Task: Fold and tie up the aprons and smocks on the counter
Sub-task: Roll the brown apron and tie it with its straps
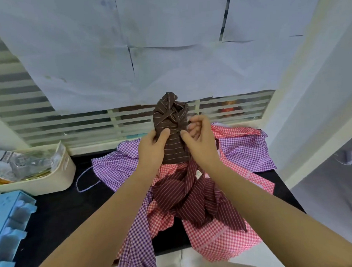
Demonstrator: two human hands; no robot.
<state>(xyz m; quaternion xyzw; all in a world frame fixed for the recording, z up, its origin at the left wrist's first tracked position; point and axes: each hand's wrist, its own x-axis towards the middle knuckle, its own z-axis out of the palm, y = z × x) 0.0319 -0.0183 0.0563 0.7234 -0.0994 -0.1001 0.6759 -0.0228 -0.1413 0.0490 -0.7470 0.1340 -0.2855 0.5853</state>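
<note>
The brown striped apron bundle [171, 121] is held above the black counter [52, 211], the left hand [153, 148] gripping its side and the right hand [200, 140] pinching its tie. The knotting looks nearly finished; next, cinch it firmly, then take the maroon striped apron [195, 199] lying below

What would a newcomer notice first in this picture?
The brown striped bundle, held at the centre: the left hand grips its side, the right hand pinches near its knot. Below it, purple checked cloth, red checked cloth and maroon striped cloth lie on the black counter.
</note>
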